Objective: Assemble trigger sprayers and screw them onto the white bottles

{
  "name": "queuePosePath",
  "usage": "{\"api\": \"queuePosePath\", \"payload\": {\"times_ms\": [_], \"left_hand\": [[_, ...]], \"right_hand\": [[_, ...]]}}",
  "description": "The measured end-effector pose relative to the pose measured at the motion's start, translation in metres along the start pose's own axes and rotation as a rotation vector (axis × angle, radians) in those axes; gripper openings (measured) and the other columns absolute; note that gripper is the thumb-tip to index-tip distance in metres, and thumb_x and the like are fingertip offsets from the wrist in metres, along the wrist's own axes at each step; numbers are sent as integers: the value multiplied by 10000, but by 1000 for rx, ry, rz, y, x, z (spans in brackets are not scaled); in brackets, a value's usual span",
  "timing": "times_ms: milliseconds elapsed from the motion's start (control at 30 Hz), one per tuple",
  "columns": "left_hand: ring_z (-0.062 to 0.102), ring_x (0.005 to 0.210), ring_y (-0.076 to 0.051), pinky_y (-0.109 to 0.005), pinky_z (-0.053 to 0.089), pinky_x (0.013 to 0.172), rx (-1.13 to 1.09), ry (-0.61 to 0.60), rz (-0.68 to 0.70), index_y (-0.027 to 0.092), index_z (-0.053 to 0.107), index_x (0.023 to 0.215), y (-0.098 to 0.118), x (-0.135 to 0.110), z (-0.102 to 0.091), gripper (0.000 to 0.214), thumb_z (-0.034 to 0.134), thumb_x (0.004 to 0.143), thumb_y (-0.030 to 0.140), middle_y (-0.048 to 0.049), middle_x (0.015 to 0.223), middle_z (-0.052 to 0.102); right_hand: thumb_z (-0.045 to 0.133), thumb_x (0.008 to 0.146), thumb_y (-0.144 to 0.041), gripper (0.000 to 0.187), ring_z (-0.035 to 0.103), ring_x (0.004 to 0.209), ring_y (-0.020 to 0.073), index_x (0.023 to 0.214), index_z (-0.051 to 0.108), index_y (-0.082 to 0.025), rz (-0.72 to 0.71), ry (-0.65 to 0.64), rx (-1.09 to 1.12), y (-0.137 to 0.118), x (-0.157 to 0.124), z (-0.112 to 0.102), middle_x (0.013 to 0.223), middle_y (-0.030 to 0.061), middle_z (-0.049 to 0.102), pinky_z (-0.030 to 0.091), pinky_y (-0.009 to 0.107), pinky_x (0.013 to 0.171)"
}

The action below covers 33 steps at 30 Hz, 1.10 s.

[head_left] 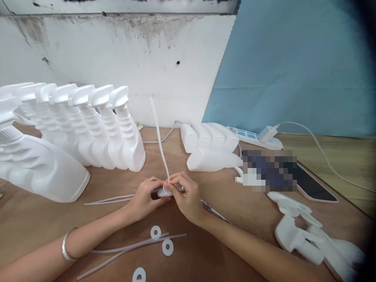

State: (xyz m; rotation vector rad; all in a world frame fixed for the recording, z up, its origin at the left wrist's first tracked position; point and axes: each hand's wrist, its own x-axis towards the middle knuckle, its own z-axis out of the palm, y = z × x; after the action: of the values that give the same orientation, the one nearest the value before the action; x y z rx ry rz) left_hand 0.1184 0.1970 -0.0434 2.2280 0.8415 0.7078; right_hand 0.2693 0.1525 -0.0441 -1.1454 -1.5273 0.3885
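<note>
One tube (160, 141) rises from a white spray head (164, 193) held between both hands just above the table (205, 258), leaning a little to the left at its top. The left hand (147, 197) has thumb and forefinger clamped on the head's near left side. The right hand (188, 196) pinches the tube's foot at the head's round collar, thumb and forefinger together there; how far in the tube sits cannot be told.

Two loose tubes (105, 203) lie beside the left hand, partly behind it. Nearer the body are more tubes (129, 247) and three flat washers (164, 251), two of these close to the tube ends and one at the bottom edge. A pen (217, 214) lies half under the right wrist, and a bracelet (65, 247) rings the left forearm.

Farther left, a row of bottles (129, 137) stands upright with heads on, another bottle (55, 168) nearer. Beyond the right hand, bare bottles (214, 159) lie on their sides before a power strip (249, 137) with a charger (266, 134) plugged in. To the right are a phone (315, 184), partly hidden by pixelation, and a pile of loose heads (304, 239). Behind stand a stained wall (188, 90) and a blue cloth (279, 66).
</note>
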Motion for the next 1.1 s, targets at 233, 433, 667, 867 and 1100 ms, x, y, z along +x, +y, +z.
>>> {"api": "queuePosePath", "payload": {"times_ms": [233, 433, 667, 867, 1100], "left_hand": [[550, 808, -180, -299, 438, 735, 8, -18, -40, 196, 610, 987, 1, 1, 0, 259, 602, 764, 328, -48, 862, 604], [571, 906, -175, -319, 440, 815, -171, 17, -66, 188, 420, 1165, 0, -1, 2, 384, 543, 812, 273, -64, 1010, 614], [574, 873, -150, -266, 454, 769, -383, 165, -120, 184, 433, 1043, 2, -3, 1, 287, 532, 815, 327, -44, 966, 595], [536, 758, -128, -215, 437, 681, -538, 212, -171, 178, 468, 951, 1, -5, 1, 258, 553, 793, 363, -14, 850, 558], [544, 785, -150, -236, 421, 735, -659, 198, -271, 189, 425, 1094, 3, -4, 0, 390, 559, 785, 385, -33, 898, 591]], "right_hand": [[572, 788, -254, 142, 539, 732, 116, 663, 583, -187, 104, 36, 65, 4, 3, 0, 783, 14, 544, 432, 247, 680], [539, 813, -265, 94, 548, 820, 130, 783, 591, -193, 147, 5, 120, 4, 3, 1, 853, 24, 561, 428, 259, 737], [549, 800, -301, 288, 554, 868, 143, 1064, 482, -207, 99, -55, 139, 1, -6, -2, 979, 42, 575, 455, 272, 767], [330, 884, -297, 329, 480, 1076, 197, 1190, 396, -194, -37, 76, 67, 2, -4, -10, 1175, 98, 493, 398, 392, 918], [387, 787, -95, 200, 480, 994, 217, 931, 487, -192, -164, -20, -606, -25, 60, -73, 979, 61, 568, 387, 403, 887]]}}
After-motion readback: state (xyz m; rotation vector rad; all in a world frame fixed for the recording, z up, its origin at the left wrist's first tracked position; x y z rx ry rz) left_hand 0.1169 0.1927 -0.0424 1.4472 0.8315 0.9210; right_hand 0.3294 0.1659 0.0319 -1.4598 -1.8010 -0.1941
